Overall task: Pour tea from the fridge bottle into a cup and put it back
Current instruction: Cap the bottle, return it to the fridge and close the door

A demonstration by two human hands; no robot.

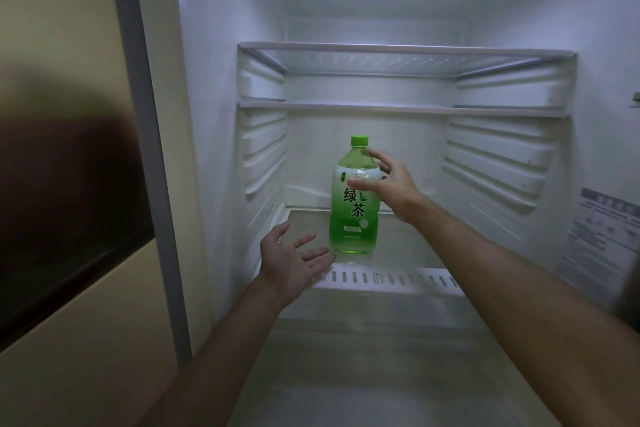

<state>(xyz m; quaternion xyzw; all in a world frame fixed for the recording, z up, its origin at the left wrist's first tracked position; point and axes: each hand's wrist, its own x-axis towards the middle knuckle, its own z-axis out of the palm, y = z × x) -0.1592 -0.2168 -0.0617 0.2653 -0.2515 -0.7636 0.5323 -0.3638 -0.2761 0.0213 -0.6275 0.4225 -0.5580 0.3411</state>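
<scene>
The green tea bottle (354, 204) carries a label (353, 215) with two large dark characters set one above the other, 绿 over 茶. Smaller print lower on that label is too fine to read. To the right of the bottle, on the fridge's side wall, a pale sticker (604, 232) bears lines of print, all too blurred to read.

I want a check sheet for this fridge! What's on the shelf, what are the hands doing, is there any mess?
Surface: clear glass fridge shelf, white slotted front trim.
Job's things: green-capped clear plastic tea bottle, upright on the shelf, cap on; no cup seen.
Clutter: nothing seen.
Grippers: right hand, fingers curled at the bottle's shoulder; left hand open, palm up, beside the bottle's base.
Cables: nothing seen.
Surroundings: lit white fridge interior, bare upper shelves, beige wall.
</scene>
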